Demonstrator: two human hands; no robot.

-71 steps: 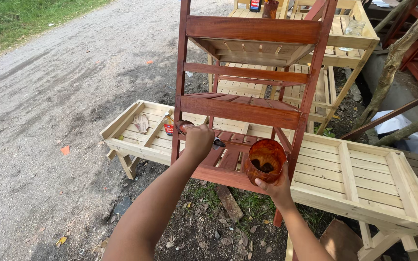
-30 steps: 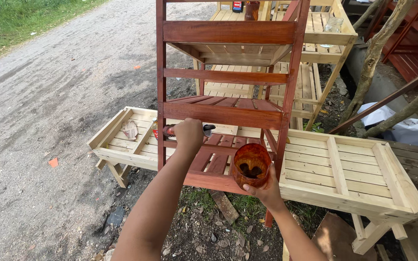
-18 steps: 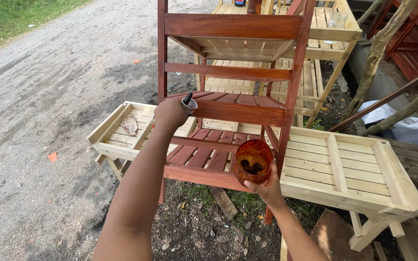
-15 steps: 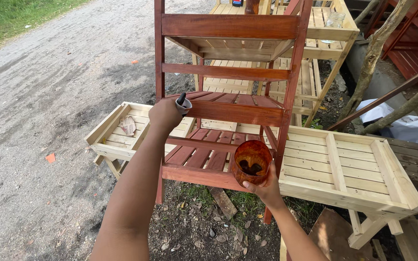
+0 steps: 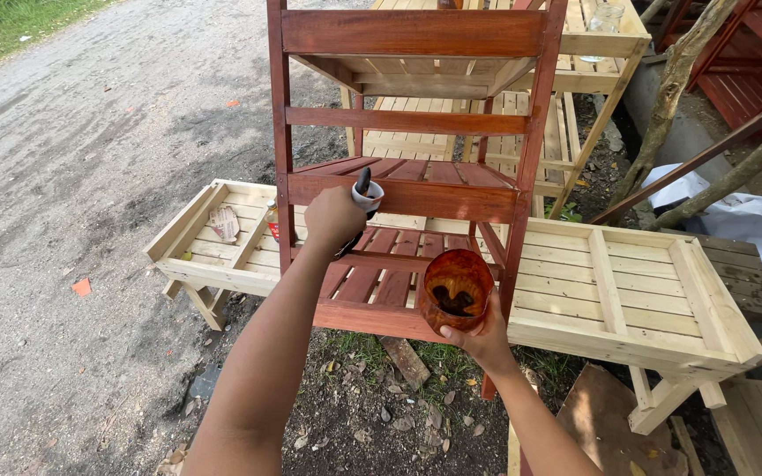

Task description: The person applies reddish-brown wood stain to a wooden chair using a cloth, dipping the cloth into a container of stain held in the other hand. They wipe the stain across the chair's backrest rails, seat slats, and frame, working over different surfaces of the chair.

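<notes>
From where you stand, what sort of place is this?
Probably an outdoor, roadside furniture workshop: unpainted slatted wooden racks lie on bare ground by a gravel road, while the left hand brushes reddish stain onto a shelf unit.

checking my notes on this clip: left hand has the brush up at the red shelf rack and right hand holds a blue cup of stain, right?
Not quite. In the head view the cup in the right hand is reddish-brown, not blue, with dark stain inside. The rest holds: the left hand has the brush up at the red shelf rack.
</notes>
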